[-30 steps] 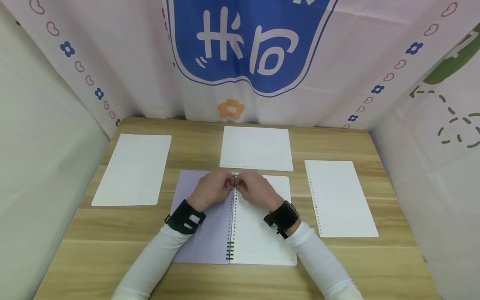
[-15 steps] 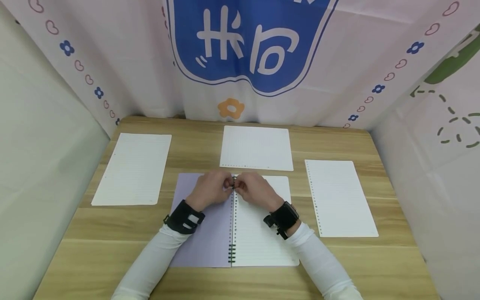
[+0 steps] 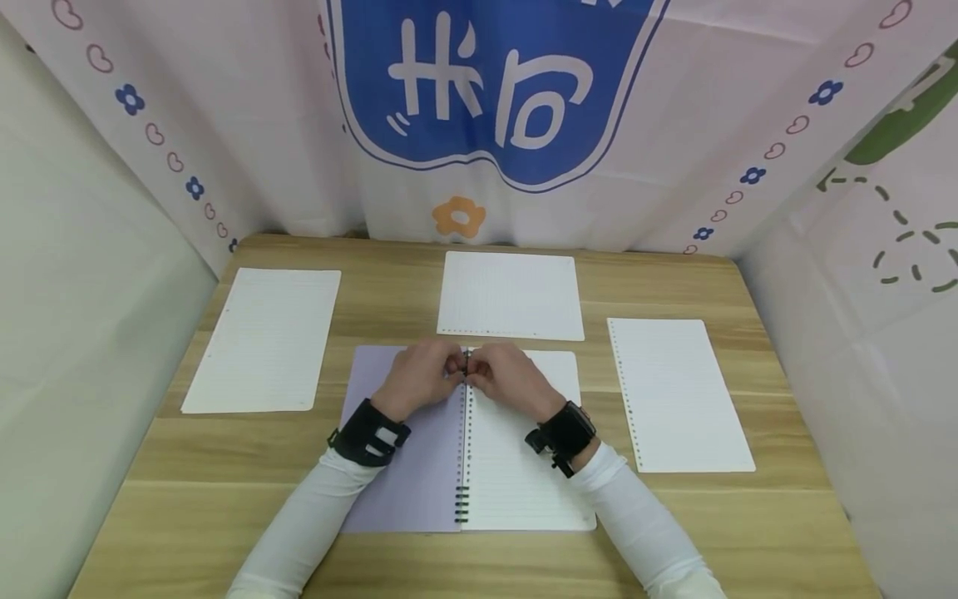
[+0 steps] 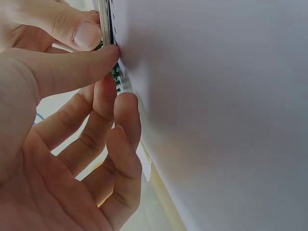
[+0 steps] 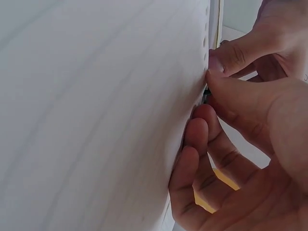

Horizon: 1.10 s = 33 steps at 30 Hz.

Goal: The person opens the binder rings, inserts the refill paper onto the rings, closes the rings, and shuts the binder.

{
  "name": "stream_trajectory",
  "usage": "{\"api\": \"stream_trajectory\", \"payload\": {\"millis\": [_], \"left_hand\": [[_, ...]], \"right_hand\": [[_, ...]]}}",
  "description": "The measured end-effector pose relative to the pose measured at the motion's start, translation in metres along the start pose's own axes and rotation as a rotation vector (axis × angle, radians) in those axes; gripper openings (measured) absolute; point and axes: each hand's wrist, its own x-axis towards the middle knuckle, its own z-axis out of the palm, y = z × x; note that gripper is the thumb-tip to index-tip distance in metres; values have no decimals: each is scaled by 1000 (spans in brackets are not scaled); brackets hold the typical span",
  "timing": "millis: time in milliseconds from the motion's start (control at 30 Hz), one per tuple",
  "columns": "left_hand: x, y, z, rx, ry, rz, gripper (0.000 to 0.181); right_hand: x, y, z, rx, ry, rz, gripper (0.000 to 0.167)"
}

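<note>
A loose-leaf notebook lies open before me, its purple cover [image 3: 404, 491] on the left and a lined, punched page [image 3: 524, 474] on the right. Dark green binder rings [image 3: 461, 504] show at the near end of the spine. At the spine's far end, my left hand [image 3: 421, 378] and right hand [image 3: 515, 381] meet, thumbs and fingers pinching the upper binder rings from either side. Green ring teeth [image 4: 116, 79] peek out below the thumb in the left wrist view. Fingers largely hide the upper rings, so whether these are joined cannot be told.
Loose lined sheets lie around the notebook: a left sheet [image 3: 262, 341], a sideways sheet [image 3: 511, 295] beyond the spine, and a right sheet [image 3: 683, 395] with punched holes. A printed curtain [image 3: 299, 166] hangs behind the wooden table [image 3: 224, 466].
The notebook has shifted slightly toward me since a second ago. Both hands stay at the upper rings with only small finger movements.
</note>
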Motion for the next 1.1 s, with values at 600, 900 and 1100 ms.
{"api": "stream_trajectory", "payload": {"millis": [600, 900, 1100], "left_hand": [[22, 8, -3, -57, -10, 12, 8], [26, 6, -2, -91, -22, 26, 10], [8, -2, 3, -78, -11, 9, 11]], "right_hand": [[3, 9, -20, -51, 42, -32, 4], [7, 10, -23, -70, 55, -26, 8], [6, 5, -6, -89, 25, -42, 5]]}}
